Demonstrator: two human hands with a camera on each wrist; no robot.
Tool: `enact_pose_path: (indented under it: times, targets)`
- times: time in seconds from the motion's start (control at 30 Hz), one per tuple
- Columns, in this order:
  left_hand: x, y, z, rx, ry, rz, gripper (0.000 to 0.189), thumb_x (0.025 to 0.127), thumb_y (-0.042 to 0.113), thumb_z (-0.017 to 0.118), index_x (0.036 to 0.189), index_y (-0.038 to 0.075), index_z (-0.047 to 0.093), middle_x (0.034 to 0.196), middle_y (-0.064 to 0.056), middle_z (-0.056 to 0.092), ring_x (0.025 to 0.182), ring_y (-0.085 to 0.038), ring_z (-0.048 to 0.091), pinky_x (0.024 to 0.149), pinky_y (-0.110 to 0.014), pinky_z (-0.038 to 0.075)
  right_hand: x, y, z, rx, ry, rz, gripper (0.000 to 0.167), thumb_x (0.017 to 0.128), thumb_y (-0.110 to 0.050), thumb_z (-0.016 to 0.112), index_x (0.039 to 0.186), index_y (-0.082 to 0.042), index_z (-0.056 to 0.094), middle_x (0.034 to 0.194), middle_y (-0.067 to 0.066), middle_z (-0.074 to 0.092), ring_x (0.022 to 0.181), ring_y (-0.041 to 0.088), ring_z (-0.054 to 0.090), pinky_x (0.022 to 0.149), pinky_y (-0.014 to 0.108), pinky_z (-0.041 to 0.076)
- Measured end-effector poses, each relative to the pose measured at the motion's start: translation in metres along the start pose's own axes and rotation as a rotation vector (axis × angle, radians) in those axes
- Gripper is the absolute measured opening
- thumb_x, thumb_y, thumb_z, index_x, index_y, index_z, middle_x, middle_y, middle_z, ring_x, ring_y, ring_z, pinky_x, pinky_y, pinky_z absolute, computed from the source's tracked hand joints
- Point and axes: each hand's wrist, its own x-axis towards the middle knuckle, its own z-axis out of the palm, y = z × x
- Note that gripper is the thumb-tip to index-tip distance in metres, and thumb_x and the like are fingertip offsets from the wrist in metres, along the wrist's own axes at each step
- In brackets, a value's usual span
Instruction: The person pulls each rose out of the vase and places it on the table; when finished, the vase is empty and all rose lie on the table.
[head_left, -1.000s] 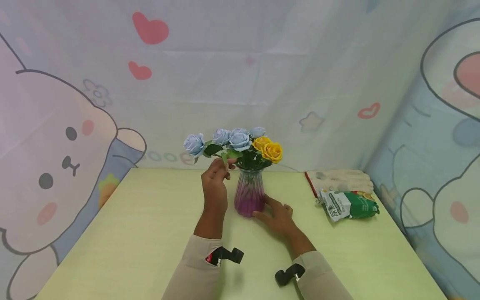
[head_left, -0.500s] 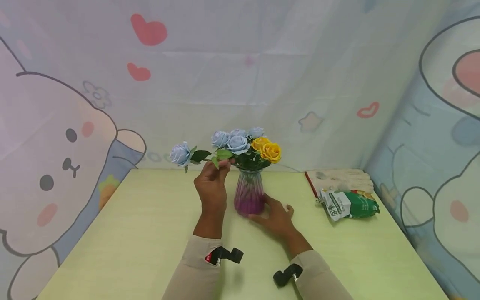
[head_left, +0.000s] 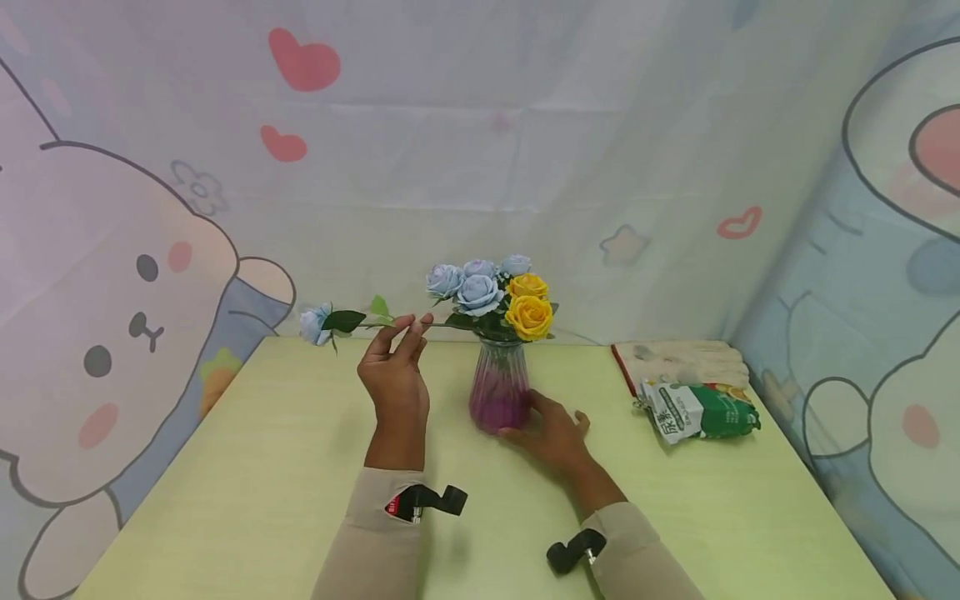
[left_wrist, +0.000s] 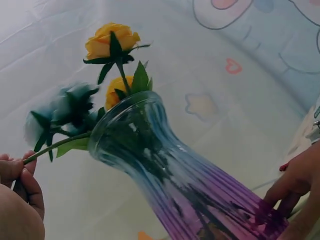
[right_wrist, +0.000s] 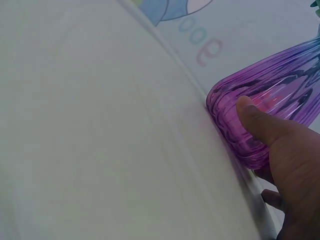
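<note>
My left hand (head_left: pixel 395 367) pinches the green stem of a blue rose (head_left: pixel 315 324), left of the vase. The rose lies level in the air, its head pointing left and its stem reaching back to the vase mouth. In the left wrist view, thumb and fingertips close on that stem (left_wrist: pixel 50 148). A ribbed glass vase (head_left: pixel 499 387), clear above and purple below, stands upright on the table. Several blue roses (head_left: pixel 478 293) and two yellow roses (head_left: pixel 529 317) fill it. My right hand (right_wrist: pixel 295 160) grips the vase's base from the right, thumb across the purple glass.
On the table's right side lie a green and white packet (head_left: pixel 701 412) and a pale knitted glove (head_left: pixel 682 363) with a red cuff edge. A printed cloth (head_left: pixel 562 167) hangs behind the pale yellow-green table (head_left: pixel 285 467).
My left hand has moved left, drawing the blue rose's stem out sideways from the bunch. The front yellow rose has shifted slightly. My right hand stays at the vase's base.
</note>
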Motion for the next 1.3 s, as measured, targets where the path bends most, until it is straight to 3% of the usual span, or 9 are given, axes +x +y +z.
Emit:
enact_pose_path:
  times: [0.27,0.43,0.57,0.73,0.9,1.0,1.07,1.2,1.3]
  targets:
    - [0.017,0.015,-0.018,-0.121,0.069,-0.06,0.018,0.1,-0.01,0.071,0.1,0.004,0.082,0.116,-0.012,0.063,0.097,-0.023,0.084,0.076,-0.021,0.062,-0.002,0.001,0.0,0.01,-0.002,-0.003,0.089,0.093,-0.065,0.08,0.163,-0.016,0.053,0.161,0.005,0.062,0.151,0.032,0.057,0.125,0.078,0.009]
    - [0.029,0.021,-0.035,-0.118,0.065,-0.169,0.022,0.103,-0.01,0.066,0.101,0.005,0.082,0.115,-0.009,0.07,0.09,-0.017,0.082,0.073,-0.022,0.057,-0.001,0.003,0.002,0.011,-0.001,-0.002,0.088,0.093,-0.065,0.079,0.162,-0.017,0.053,0.161,0.005,0.062,0.152,0.032,0.056,0.125,0.079,0.008]
    - [0.032,0.021,-0.048,0.047,-0.037,-0.286,0.025,0.105,-0.007,0.064,0.102,0.011,0.083,0.111,-0.001,0.076,0.088,-0.012,0.08,0.076,-0.022,0.054,0.0,0.003,0.002,0.006,-0.003,0.003,0.087,0.093,-0.065,0.08,0.162,-0.017,0.054,0.161,0.005,0.062,0.152,0.033,0.056,0.124,0.08,0.009]
    - [0.033,0.012,-0.07,0.386,-0.278,-0.414,0.028,0.108,0.0,0.062,0.109,0.017,0.084,0.114,0.01,0.079,0.092,-0.006,0.08,0.084,-0.022,0.054,0.0,0.003,0.002,0.015,-0.003,-0.004,0.088,0.093,-0.063,0.08,0.162,-0.016,0.054,0.161,0.006,0.062,0.152,0.033,0.056,0.124,0.08,0.009]
    - [0.033,-0.01,-0.096,0.674,-0.526,-0.499,0.024,0.11,0.004,0.062,0.124,0.007,0.081,0.133,0.002,0.076,0.098,-0.007,0.08,0.1,-0.034,0.056,-0.001,0.004,0.001,0.012,-0.003,-0.002,0.088,0.093,-0.063,0.081,0.162,-0.015,0.053,0.162,0.006,0.061,0.152,0.034,0.056,0.125,0.08,0.009]
    - [0.029,-0.023,-0.104,0.773,-0.622,-0.515,0.027,0.11,0.006,0.063,0.132,0.001,0.077,0.146,-0.009,0.071,0.103,-0.011,0.08,0.113,-0.048,0.052,-0.001,0.004,0.001,0.007,0.004,-0.001,0.088,0.093,-0.063,0.081,0.162,-0.015,0.054,0.161,0.007,0.062,0.151,0.034,0.057,0.125,0.079,0.009]
    - [0.026,-0.031,-0.107,0.831,-0.643,-0.501,0.027,0.108,0.008,0.065,0.132,0.001,0.077,0.143,-0.013,0.074,0.103,-0.012,0.081,0.114,-0.05,0.052,-0.001,0.003,0.001,0.007,0.005,0.0,0.089,0.092,-0.063,0.081,0.162,-0.015,0.054,0.161,0.007,0.062,0.151,0.034,0.056,0.125,0.079,0.009]
    - [0.023,-0.045,-0.112,0.91,-0.635,-0.44,0.025,0.106,0.005,0.066,0.127,0.0,0.079,0.121,-0.019,0.082,0.097,-0.015,0.082,0.097,-0.035,0.055,-0.001,0.002,0.001,0.009,-0.005,0.002,0.089,0.093,-0.064,0.08,0.162,-0.015,0.054,0.162,0.007,0.061,0.152,0.034,0.056,0.124,0.079,0.009]
    - [0.021,-0.054,-0.118,0.944,-0.644,-0.364,0.023,0.106,0.003,0.067,0.124,-0.002,0.08,0.12,-0.022,0.081,0.099,-0.02,0.082,0.085,-0.026,0.052,-0.001,0.002,0.001,0.005,-0.01,0.001,0.09,0.093,-0.064,0.08,0.162,-0.015,0.053,0.162,0.007,0.061,0.152,0.033,0.056,0.124,0.078,0.01]
